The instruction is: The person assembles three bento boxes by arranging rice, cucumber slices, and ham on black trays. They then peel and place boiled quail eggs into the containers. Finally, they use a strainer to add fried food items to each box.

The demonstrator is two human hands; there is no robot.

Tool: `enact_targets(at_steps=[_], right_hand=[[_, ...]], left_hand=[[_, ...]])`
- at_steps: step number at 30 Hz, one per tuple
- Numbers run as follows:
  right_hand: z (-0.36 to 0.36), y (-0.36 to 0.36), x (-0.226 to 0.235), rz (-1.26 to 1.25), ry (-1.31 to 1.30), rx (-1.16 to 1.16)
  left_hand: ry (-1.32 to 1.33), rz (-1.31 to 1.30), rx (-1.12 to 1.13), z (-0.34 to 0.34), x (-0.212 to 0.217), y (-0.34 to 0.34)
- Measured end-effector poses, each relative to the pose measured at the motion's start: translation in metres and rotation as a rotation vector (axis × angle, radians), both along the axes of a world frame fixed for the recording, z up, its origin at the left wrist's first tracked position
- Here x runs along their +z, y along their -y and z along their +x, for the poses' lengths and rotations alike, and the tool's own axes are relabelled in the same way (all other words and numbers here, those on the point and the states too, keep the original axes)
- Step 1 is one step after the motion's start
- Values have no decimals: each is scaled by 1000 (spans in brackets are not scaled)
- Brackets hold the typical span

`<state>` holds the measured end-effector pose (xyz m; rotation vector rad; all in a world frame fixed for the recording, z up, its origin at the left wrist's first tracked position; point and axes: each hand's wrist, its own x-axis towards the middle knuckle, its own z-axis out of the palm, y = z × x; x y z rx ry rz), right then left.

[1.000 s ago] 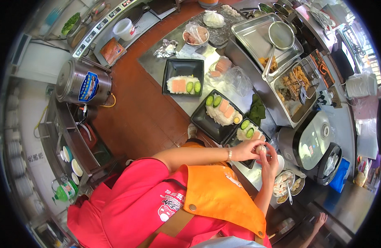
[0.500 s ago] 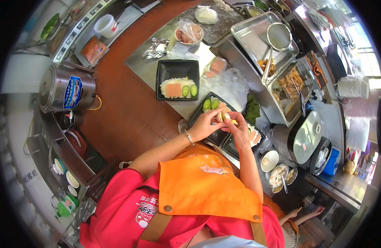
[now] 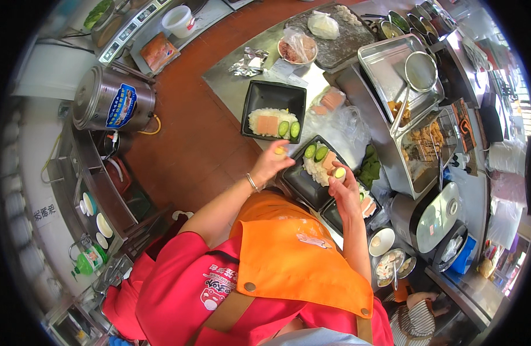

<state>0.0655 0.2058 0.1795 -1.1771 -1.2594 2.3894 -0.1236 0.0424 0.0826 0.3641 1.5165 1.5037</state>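
My left hand (image 3: 269,164) holds one egg half (image 3: 280,151), its yellow yolk side showing, just below the far black square bowl (image 3: 252,95). That bowl holds rice (image 3: 260,117), a slice of pink luncheon meat (image 3: 268,126) and cucumber slices (image 3: 284,128). In my right hand (image 3: 347,195) is the other egg half (image 3: 339,172), pinched over the right side of a nearer black bowl (image 3: 300,187). Rice, cucumber and luncheon meat lie in this one too. Behind my right hand, a third black bowl (image 3: 333,220) is partly hidden.
More luncheon meat (image 3: 333,99) lies by clear plastic bags (image 3: 349,130) on the metal counter. To the right stand a metal tray (image 3: 386,55) with a strainer (image 3: 421,71), a fried-food tray (image 3: 415,173) and a lidded cooker (image 3: 424,216). A white bowl (image 3: 382,241) holds an egg.
My hands were together on one egg above the near bowl. They are now apart, an egg half in each, the left nearer the far bowl. The whole view has shifted.
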Motion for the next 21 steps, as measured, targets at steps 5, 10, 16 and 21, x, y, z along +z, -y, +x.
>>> enact_targets(at_steps=[5,10,16,21], right_hand=[[20,9,-16,86,154,54],[45,15,-24,148,268,-25],[132,3,-69,550,660,-119],[235,-13,-107,921,1027,-272]], left_hand=[[-1036,-250,219,-64,-38,27],[-1152,-217,159,-94,-53,17],[-1260,-242,105,-99,-93,22],[-1314,-232,-8,-90,-90,27]])
